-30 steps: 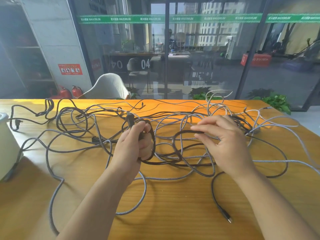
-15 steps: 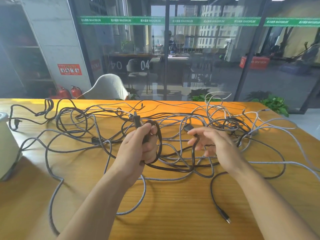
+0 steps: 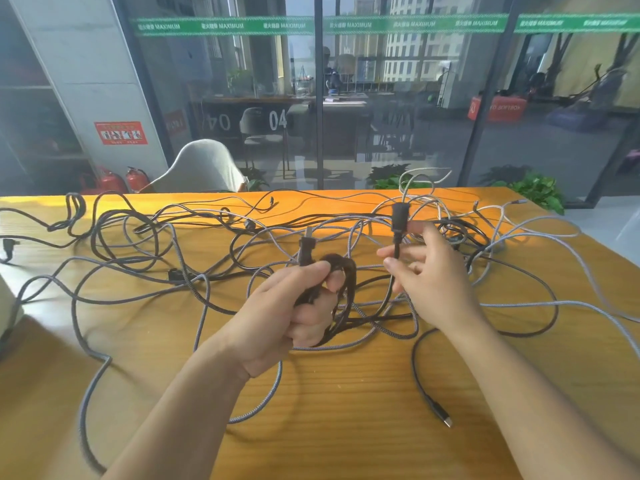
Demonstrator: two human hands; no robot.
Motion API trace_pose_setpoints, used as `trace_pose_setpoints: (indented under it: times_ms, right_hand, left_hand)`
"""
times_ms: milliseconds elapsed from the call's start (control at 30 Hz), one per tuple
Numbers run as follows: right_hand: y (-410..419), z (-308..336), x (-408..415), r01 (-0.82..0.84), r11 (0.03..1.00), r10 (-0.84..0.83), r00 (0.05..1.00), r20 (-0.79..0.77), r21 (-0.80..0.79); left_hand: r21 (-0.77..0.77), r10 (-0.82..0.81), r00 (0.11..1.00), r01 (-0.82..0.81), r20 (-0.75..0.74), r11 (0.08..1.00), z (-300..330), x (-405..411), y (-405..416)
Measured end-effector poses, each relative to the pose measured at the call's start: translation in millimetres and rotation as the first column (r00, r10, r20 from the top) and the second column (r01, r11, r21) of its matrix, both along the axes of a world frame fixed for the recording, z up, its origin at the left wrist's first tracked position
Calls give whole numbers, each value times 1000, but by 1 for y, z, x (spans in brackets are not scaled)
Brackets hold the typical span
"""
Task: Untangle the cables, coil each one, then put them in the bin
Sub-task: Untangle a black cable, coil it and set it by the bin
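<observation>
A tangle of black and grey braided cables [image 3: 194,282] spreads across the wooden table [image 3: 346,427]. My left hand [image 3: 294,306] grips a small coil of black cable [image 3: 341,271], its plug [image 3: 305,249] sticking up above my thumb. To the right, my right hand [image 3: 429,282] pinches the same black cable just below its other plug [image 3: 399,216], which points upward. The cable runs down from my right fingers and curves back toward the coil. A loose black cable end with a metal connector [image 3: 445,418] lies near my right forearm.
A pale rounded object [image 3: 7,306] sits at the table's left edge, partly out of frame. Beyond the table's far edge stand a white chair [image 3: 201,168], a glass wall and green plants [image 3: 533,188]. Grey cables trail off toward the right edge.
My right hand has lifted the black cable's far end, so its plug now stands upright above my fingers. My left hand holds the coil slightly higher, with another loop added.
</observation>
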State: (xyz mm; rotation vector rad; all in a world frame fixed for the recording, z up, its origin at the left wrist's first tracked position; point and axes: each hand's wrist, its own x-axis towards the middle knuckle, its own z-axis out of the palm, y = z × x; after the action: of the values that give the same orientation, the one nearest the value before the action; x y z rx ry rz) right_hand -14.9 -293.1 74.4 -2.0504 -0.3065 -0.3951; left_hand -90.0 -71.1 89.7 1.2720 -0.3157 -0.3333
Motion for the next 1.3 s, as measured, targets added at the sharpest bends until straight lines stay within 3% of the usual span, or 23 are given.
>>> trace_pose_setpoints:
  times_ms: [167,333,433,633,867,1067,1300]
  right_hand:
    - [3,3,-1,-72,964,73,997,5,255]
    - [22,3,-9,-184,822,240,970,-35,539]
    - [41,2,-23,-226,765,294,956,-16,603]
    - [58,-3,-42,-375,747,369,921,126,549]
    - [53,-5,-46,-350,855,280,933,227,383]
    - [54,-2,-44,-245,930,147,932,332,275]
    - [52,-8,-38,-163,961,72,928,364,225]
  left_hand:
    - [147,-104,995,104,-11,984,-3,-2,-8]
    - [209,-123,992,121,-4,970,-2,-3,-8]
    - [262,-121,993,115,8,958,-3,-4,-13]
    - [326,-144,989,130,19,936,-4,-6,-21]
    - [431,-146,988,108,55,896,2,-10,-24]
    - [523,15,956,-174,293,834,2,-11,-31]
    - [358,211,794,-471,570,806,-2,-13,-35]
